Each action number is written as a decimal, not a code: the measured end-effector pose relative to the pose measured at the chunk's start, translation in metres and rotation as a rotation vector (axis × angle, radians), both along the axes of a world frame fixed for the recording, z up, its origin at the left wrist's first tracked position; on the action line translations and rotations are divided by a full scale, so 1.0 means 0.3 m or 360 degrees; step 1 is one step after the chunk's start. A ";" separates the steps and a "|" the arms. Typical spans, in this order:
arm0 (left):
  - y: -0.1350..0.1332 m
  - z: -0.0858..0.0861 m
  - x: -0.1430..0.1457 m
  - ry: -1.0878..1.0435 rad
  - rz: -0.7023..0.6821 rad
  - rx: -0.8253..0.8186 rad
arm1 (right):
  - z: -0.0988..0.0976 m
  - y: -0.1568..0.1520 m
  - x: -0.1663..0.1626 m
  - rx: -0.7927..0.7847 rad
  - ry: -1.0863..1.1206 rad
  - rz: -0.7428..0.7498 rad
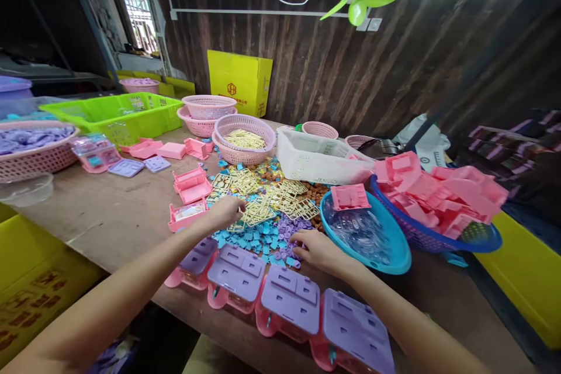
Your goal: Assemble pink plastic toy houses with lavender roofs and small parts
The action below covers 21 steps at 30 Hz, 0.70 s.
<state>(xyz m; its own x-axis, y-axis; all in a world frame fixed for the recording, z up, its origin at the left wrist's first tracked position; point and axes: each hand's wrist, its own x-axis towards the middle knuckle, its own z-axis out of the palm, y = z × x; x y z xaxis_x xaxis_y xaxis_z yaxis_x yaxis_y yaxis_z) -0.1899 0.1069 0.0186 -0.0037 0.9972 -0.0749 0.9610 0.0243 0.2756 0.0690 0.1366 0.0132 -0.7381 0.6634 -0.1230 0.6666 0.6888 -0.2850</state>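
Note:
My left hand reaches over the near edge of the cream lattice pieces, fingers curled in; whatever they hold is hidden. My right hand is at the heap of small purple pieces, its fingers bent and the thumb apart from them. Small blue pieces lie between the hands. Nearer to me stands a row of pink cases with purple lids. Left of my left hand is a pink tray with a clear packet inside, and another pink tray lies beyond it.
A light-blue basin with clear plastic bags stands at right, a pink part on its rim. Behind it is a blue basket heaped with pink parts. A white basket, a lilac basket and a green crate stand farther back.

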 end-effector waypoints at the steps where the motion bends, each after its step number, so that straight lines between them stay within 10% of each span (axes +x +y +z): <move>1: 0.004 0.002 -0.016 -0.0003 0.0006 -0.0003 | -0.012 0.007 -0.041 0.0010 -0.0021 0.0000; 10: -0.020 -0.013 -0.082 -0.0219 0.0021 0.0022 | -0.099 0.060 -0.296 0.0094 -0.0129 0.0021; 21: -0.195 0.016 0.236 -0.1142 -0.0629 0.0375 | 0.132 -0.098 -0.032 -0.0392 0.0607 -0.0093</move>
